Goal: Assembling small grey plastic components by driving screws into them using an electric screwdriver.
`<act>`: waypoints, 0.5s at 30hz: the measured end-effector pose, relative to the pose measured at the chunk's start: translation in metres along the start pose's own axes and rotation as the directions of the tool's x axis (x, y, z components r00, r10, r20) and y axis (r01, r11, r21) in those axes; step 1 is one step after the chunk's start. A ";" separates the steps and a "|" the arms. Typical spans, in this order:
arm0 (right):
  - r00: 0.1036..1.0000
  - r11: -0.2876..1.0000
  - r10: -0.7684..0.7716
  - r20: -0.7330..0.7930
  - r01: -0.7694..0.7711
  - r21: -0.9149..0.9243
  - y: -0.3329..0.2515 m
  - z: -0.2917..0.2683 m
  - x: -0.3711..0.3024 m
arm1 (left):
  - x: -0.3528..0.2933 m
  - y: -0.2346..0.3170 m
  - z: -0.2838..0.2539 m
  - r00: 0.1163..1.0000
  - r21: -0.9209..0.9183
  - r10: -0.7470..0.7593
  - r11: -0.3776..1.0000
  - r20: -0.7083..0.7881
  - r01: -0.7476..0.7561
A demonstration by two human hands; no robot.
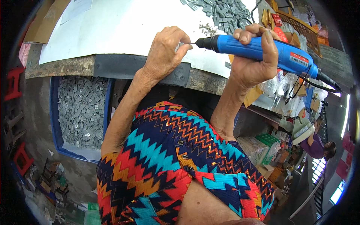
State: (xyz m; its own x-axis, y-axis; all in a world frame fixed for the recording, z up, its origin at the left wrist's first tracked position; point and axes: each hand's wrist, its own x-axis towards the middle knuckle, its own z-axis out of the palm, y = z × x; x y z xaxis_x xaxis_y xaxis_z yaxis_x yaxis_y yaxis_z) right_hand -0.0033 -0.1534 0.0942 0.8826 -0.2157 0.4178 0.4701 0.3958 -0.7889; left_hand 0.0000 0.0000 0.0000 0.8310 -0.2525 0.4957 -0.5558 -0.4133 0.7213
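A blue electric screwdriver (225, 45) lies almost level above the worktable, its black nose and thin bit pointing left. Around its body my right hand (252, 62) is closed, thumb and fingers wrapped over the casing. At the bit's tip, the thumb and index finger of my left hand (165, 52) are pinched together. Whatever they hold is mostly hidden; only a small pale edge shows. Beyond the bit, a little heap of tiny screws (207, 29) rests on white sheeting (108, 33). Farther back spreads a pile of small grey plastic parts (227, 15).
A dark strip (118, 66) covers part of the table's front edge. Below left stands a blue bin (54, 120) full of grey parts. The screwdriver's black cable (330, 81) trails right, near plastic bags (273, 86). Another person (317, 146) is at the far right.
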 end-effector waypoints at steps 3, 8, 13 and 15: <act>1.000 0.999 -0.009 -0.021 0.010 0.038 -0.001 0.000 -0.001 | 0.000 0.000 0.001 1.000 -0.034 -0.005 0.999 -0.021 0.004; 0.999 1.000 0.005 -0.050 -0.005 0.000 -0.002 0.001 -0.004 | -0.001 0.000 0.000 1.000 -0.055 0.009 0.998 0.006 -0.009; 0.996 0.999 -0.001 -0.087 0.004 0.036 -0.003 -0.002 -0.005 | -0.001 0.001 0.001 0.999 -0.081 0.014 0.997 0.030 -0.011; 0.996 0.999 -0.006 -0.091 0.009 0.036 -0.003 -0.003 -0.005 | -0.001 0.002 0.002 0.999 -0.089 0.015 0.996 0.041 -0.012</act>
State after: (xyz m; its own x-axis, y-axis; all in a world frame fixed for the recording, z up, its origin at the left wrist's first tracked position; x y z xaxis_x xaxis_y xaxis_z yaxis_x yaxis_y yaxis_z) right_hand -0.0095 -0.1557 0.0933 0.8758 -0.2983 0.3795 0.4780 0.4258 -0.7683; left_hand -0.0018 -0.0018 -0.0003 0.8226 -0.2947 0.4864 -0.5653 -0.3308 0.7556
